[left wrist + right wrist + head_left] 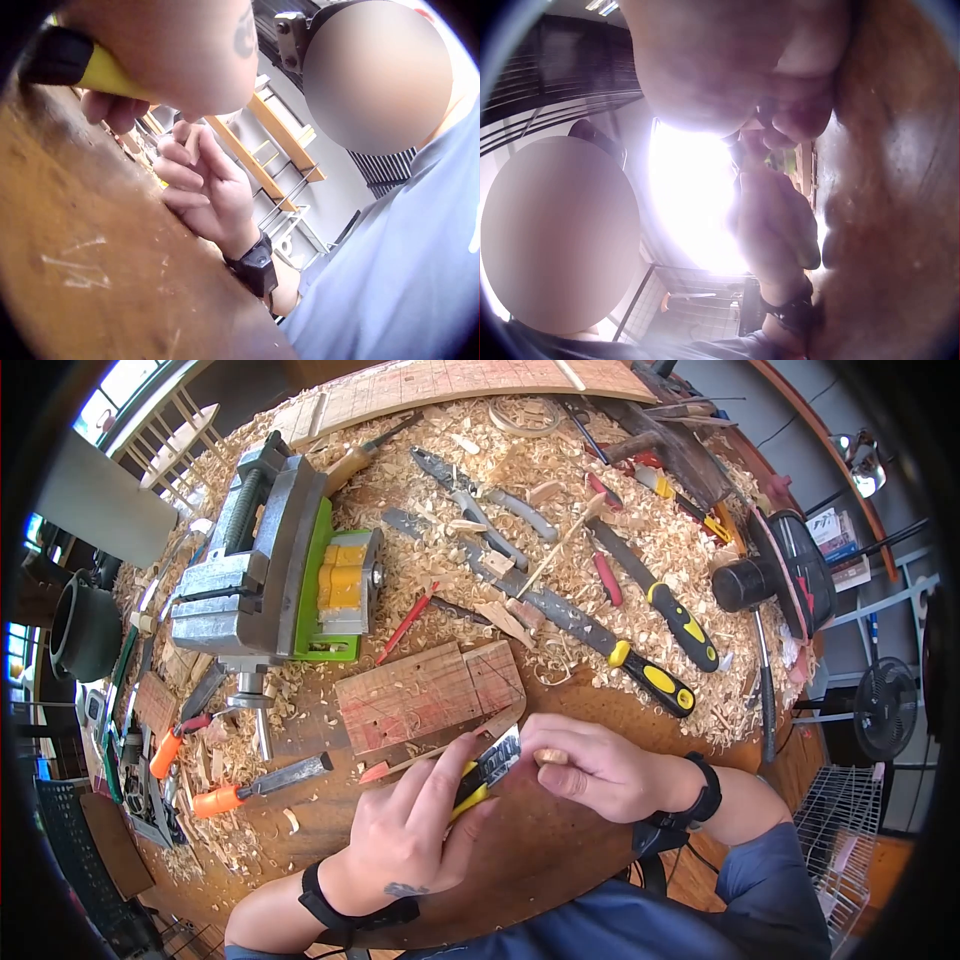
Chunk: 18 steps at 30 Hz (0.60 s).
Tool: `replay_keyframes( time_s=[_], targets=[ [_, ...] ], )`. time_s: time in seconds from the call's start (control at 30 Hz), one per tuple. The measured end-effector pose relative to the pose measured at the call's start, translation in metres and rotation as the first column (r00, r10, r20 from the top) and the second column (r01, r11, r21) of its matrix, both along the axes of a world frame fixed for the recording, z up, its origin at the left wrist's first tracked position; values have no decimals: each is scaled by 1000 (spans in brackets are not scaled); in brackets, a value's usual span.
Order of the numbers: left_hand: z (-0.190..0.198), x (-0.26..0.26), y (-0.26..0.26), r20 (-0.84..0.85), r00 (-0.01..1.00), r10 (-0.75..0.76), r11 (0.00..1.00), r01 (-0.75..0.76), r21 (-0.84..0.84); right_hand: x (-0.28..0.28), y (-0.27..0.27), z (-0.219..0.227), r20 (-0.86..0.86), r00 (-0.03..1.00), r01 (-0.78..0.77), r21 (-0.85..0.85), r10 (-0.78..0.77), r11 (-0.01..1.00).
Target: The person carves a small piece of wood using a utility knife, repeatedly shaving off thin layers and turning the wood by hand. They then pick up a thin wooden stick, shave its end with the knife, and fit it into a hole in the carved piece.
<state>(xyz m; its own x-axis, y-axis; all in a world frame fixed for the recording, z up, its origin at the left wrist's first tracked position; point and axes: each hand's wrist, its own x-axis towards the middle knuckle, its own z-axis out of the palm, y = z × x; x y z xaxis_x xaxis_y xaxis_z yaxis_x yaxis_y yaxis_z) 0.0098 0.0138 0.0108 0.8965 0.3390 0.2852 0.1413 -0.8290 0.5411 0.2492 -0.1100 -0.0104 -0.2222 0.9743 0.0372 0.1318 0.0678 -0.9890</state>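
My left hand (400, 840) grips a yellow-and-black utility knife (470, 802), its blade bared and pointing toward my right hand (615, 765). In the left wrist view the knife's black butt end (56, 58) sticks out behind that hand. Between the thumb and fingers of my right hand is a small pale piece of wood (549, 757); the left wrist view shows the same wood piece (193, 144) pinched at the fingertips. The blade tip is right beside the right fingertips. Just beyond both hands lie reddish wooden boards (405, 698).
Wood shavings (455, 435) cover much of the bench. A metal vise (225, 595) stands at left, near orange-handled chisels (220, 800). Beyond the right hand lie tools with yellow-and-black handles (655, 680), pliers (490, 525) and a black-headed mallet (740, 586).
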Motion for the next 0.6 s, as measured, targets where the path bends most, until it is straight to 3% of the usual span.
replay_keyframes(
  time_s=[0.2, 0.23, 0.27, 0.3, 0.4, 0.6],
  targets=[
    [-7, -1, 8, 78, 997, 16, 966, 5, -260, -3, -3, 8, -274, 949, 69, -303, -156, 950],
    [-5, -4, 9, -20, 999, 46, 853, -49, -520, -2, -2, 12, -264, 950, 61, -372, -168, 926],
    [-2, -5, 10, -122, 991, 49, 671, -123, -732, -2, -2, 11, -265, 949, 60, -372, -168, 926],
    [0, -1, 13, -72, 997, 33, 514, -79, -854, -3, -3, 11, -290, 936, 68, -401, -197, 913],
    [-8, -1, 20, 1, 1000, 19, 204, -3, -979, -4, -5, 8, -324, 916, 82, -426, -237, 901],
    [-10, -1, 21, 7, 1000, 15, 176, 4, -984, -6, -6, 8, -275, 927, 128, -409, -256, 903]
  ],
)
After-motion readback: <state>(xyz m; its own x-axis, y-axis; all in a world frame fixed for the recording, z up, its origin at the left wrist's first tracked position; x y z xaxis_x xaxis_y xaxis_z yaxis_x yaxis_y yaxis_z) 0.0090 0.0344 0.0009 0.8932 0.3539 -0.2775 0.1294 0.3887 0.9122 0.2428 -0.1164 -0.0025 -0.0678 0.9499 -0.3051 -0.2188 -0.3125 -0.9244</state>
